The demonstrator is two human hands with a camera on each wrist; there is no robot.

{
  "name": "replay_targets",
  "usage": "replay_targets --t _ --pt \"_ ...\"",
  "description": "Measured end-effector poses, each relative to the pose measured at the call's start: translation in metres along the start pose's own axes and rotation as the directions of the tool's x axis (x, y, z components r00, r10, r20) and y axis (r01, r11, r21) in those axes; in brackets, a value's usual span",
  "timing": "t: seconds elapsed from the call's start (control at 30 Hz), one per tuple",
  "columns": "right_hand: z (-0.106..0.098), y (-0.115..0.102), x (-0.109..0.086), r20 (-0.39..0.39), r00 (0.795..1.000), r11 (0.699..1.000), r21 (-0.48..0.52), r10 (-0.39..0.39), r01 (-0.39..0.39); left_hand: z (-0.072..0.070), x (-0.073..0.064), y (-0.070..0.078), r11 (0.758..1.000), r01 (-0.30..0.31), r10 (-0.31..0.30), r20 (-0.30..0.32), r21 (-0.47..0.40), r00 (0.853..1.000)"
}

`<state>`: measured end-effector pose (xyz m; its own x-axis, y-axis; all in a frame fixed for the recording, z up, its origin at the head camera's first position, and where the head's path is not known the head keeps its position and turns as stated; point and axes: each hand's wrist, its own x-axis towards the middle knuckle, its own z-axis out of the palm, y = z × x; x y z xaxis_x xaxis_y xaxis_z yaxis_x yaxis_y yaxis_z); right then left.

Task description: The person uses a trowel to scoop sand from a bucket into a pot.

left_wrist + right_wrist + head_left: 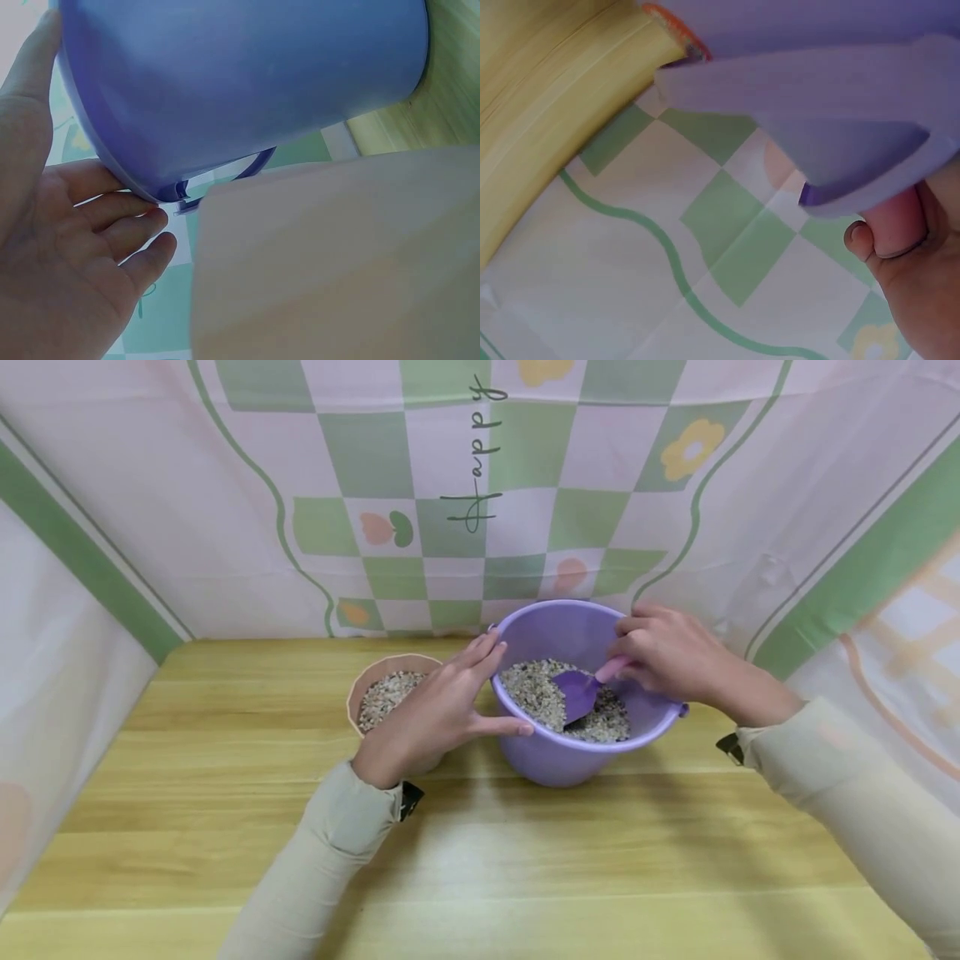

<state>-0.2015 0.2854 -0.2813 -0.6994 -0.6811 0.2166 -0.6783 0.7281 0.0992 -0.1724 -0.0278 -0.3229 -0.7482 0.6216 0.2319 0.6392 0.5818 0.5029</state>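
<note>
Pale sleeves [300, 868], hands [667, 653] at purple bucket [551, 764], scoop [578, 695] in gravel [531, 690]

lilac bucket [555, 766], purple scoop [579, 695] with pink handle [613, 668], peach bowl [397, 663], speckled grey-beige gravel [534, 689], green-and-white checked backdrop [522, 447]

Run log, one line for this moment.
left hand: touching bucket | right hand: gripping scoop | scoop: blade in bucket's gravel | bowl: left of bucket, also holding gravel
</note>
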Motion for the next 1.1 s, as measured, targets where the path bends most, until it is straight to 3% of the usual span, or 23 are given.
replay_targets --t 0.5,1.1 --pt "0.0019 -0.0003 0.0016 0.029 0.999 1.0 0.016 0.023 -0.023 0.0011 0.0015 -0.0009 1.0 0.011 -0.011 0.009 -0.013 1.0" --pt "0.0037 0.0005 0.0012 0.008 0.999 0.998 0.04 0.039 -0.039 0.0013 0.0017 -0.001 1.0 0.004 -0.004 0.004 0.0 1.0"
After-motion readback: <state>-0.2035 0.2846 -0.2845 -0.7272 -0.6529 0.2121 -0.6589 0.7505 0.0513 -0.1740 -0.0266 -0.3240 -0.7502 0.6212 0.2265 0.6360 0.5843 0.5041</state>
